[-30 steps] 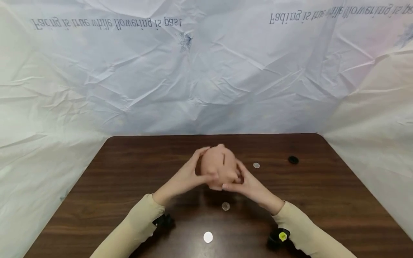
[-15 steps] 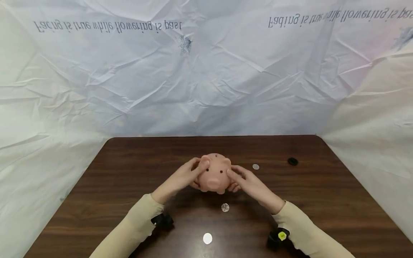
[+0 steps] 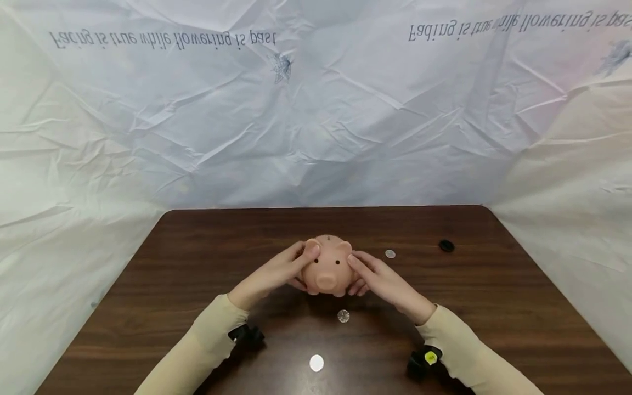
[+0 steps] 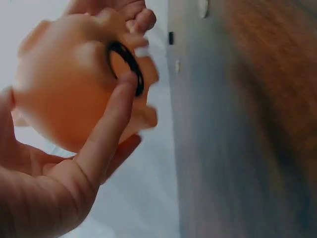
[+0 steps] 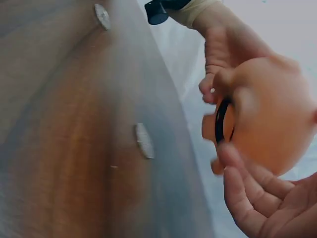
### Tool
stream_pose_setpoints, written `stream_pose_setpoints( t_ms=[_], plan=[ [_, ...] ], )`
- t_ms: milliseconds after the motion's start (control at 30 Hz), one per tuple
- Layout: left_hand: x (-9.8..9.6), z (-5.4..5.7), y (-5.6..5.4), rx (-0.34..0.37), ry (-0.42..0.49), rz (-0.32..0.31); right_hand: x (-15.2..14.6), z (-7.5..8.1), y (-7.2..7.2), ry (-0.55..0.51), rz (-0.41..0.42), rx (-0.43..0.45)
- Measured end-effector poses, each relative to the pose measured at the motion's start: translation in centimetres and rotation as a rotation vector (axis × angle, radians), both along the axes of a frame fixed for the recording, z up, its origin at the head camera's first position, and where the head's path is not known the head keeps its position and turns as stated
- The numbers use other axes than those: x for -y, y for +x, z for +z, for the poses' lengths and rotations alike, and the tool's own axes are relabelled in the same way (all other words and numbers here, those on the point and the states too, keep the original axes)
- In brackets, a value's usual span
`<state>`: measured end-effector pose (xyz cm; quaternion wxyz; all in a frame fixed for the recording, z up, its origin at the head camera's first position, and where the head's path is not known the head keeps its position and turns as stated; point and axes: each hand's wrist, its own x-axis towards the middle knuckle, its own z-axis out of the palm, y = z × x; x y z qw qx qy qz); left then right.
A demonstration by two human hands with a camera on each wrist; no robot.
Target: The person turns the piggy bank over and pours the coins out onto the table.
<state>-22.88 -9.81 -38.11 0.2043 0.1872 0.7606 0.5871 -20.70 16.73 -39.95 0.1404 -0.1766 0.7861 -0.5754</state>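
Observation:
A pink piggy bank (image 3: 326, 274) is held upright, its snout towards me and a slot partly visible on its back. My left hand (image 3: 276, 270) grips one side, thumb by the ear, fingers underneath. On the other side my right hand (image 3: 382, 278) grips it likewise, thumb near the cheek. Both wrist views show the feet apart from the table. A black ring (image 4: 133, 64) rims a round opening in the belly. A left finger touches that ring; right fingertips lie close to it in the right wrist view.
Below the piggy bank a coin (image 3: 343, 316) lies on the dark wooden table (image 3: 197, 247). A bright white disc (image 3: 316, 362) is nearer me. Another coin (image 3: 390, 254) and a black round piece (image 3: 446, 246) lie to the right. White cloth (image 3: 316, 137) hangs behind.
The piggy bank has turned from slot towards me to face towards me, and has come slightly lower. Both hands have shifted with it. Over the last half second it has hardly moved.

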Motion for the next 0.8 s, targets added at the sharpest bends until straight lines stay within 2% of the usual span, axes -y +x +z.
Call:
stream_pose_setpoints(
  t_ms=[67,133,167,300,400,500,633,700,733,800],
  plan=[
    [0.2,0.7,0.0,-0.103,0.017,0.015,0.0,0.6,0.2,-0.005,-0.005,-0.080],
    [0.5,1.9,0.2,-0.240,0.059,0.012,0.1,1.7,0.5,-0.033,0.008,-0.191],
    [0.6,2.8,0.3,-0.324,0.080,-0.008,0.1,2.3,0.7,-0.041,0.019,-0.261],
    [1.0,7.0,1.0,-0.768,0.134,-0.149,-0.4,5.5,1.0,-0.069,0.088,-0.599],
    [0.9,9.4,1.4,-1.018,0.158,-0.229,-0.7,7.4,0.9,-0.092,0.133,-0.789],
    [0.8,10.4,1.6,-1.072,0.168,-0.252,-0.8,8.3,0.6,-0.106,0.152,-0.844],
    [0.7,10.0,1.3,-1.078,0.146,-0.237,-0.8,8.3,0.1,-0.075,0.137,-0.825],
    [0.7,9.5,1.1,-1.062,0.110,-0.208,-0.8,8.1,0.0,-0.063,0.133,-0.776],
    [0.7,9.4,1.0,-1.039,0.080,-0.183,-0.9,8.1,-0.1,-0.062,0.135,-0.725],
    [0.7,9.1,0.8,-0.950,-0.017,-0.108,-1.0,8.0,-0.3,-0.034,0.117,-0.604]
  ],
)
